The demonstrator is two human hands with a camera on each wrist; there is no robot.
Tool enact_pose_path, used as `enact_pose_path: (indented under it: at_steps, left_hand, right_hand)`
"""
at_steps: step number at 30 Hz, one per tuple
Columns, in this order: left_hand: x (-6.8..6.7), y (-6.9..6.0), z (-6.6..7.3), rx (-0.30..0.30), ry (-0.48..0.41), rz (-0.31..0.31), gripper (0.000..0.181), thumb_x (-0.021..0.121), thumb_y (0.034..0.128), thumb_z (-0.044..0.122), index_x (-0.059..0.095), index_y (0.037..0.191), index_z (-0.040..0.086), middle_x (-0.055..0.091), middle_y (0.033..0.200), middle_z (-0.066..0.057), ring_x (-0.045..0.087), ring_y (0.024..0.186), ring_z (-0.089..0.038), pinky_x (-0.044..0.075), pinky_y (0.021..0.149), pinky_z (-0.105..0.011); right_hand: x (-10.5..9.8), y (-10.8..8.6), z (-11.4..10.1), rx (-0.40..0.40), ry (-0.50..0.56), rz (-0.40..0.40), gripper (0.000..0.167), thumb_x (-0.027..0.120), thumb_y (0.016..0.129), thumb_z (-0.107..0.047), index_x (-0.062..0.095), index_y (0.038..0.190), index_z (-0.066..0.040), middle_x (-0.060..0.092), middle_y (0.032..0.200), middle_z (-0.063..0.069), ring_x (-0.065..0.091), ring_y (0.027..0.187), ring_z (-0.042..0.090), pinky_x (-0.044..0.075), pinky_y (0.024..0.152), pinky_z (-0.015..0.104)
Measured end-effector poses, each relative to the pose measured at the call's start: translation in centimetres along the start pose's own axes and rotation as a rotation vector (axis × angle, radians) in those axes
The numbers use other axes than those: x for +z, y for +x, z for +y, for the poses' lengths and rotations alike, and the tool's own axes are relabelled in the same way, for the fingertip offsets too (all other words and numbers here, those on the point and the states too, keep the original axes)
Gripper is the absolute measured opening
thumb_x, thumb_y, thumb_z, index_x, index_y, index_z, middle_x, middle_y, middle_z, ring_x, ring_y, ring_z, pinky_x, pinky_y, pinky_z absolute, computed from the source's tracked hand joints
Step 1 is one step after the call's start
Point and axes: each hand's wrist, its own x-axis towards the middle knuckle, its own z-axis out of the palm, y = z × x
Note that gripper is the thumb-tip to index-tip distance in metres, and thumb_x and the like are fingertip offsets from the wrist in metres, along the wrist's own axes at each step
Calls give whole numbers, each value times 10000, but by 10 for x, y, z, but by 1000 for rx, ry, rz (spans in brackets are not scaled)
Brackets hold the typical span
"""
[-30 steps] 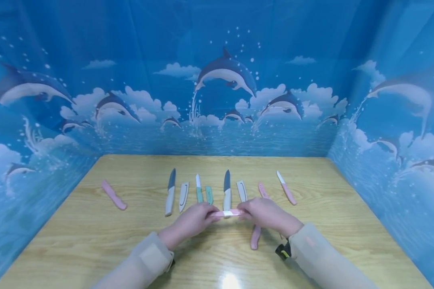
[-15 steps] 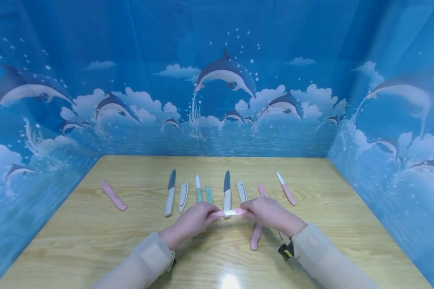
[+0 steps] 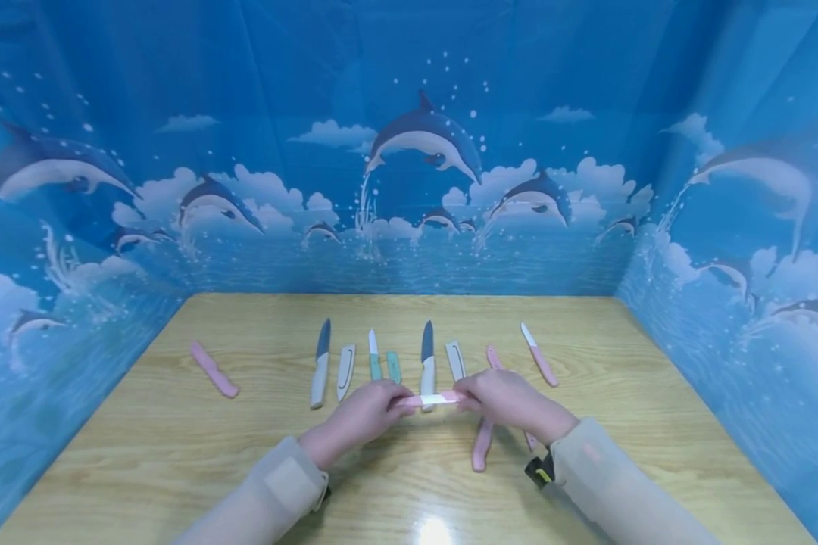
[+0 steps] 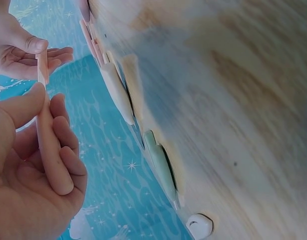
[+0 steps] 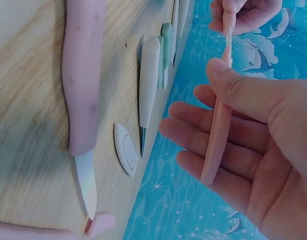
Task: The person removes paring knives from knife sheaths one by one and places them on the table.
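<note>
My left hand [image 3: 366, 416] grips the pink handle [image 4: 53, 155] of a small paring knife, fingers curled around it. A short stretch of white blade [image 3: 432, 400] shows between the hands. On the blade's other end is a slim pink sheath [image 5: 218, 135], pinched by my right hand [image 3: 501, 401] between thumb and fingers, its other fingers fairly straight. The blade's tip is hidden. Both hands hold the knife level above the table. Under the right hand lies another pink-handled knife [image 3: 482, 446], partly covered by it; its white blade [image 5: 87, 182] shows in the right wrist view.
Across the wooden table [image 3: 143, 454] lie two grey-bladed knives [image 3: 321, 363] with white sheaths [image 3: 346, 371], and a green knife [image 3: 375, 356] beside its green sheath [image 3: 393, 367]. A pink knife [image 3: 540, 354] and pink sheath [image 3: 494, 357] lie right; a curved pink piece [image 3: 214, 369] lies left.
My right hand has shifted slightly to the right over the second, and a little more white blade shows between the hands. The left hand and the things on the table stay put.
</note>
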Motion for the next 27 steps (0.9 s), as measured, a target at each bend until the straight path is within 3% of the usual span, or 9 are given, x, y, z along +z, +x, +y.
enact_pose_path:
  at_steps: [8, 27]
  left_hand:
    - [-2, -2, 0, 2, -8, 3, 215, 669, 908, 240, 709, 1053, 85, 709, 941, -29, 647, 837, -141, 547, 759, -315]
    - [-2, -1, -3, -21, -1, 1, 228, 673, 905, 239, 704, 1072, 86, 703, 953, -30, 642, 844, -146, 542, 759, -323]
  right_hand:
    - [-2, 2, 1, -11, -18, -1, 75, 677, 900, -236, 683, 885, -163, 605, 676, -77, 480, 572, 32, 448, 573, 222]
    - [-2, 1, 5, -63, -32, 36, 54, 694, 886, -215, 689, 878, -162, 615, 682, -80, 469, 570, 10, 444, 571, 208]
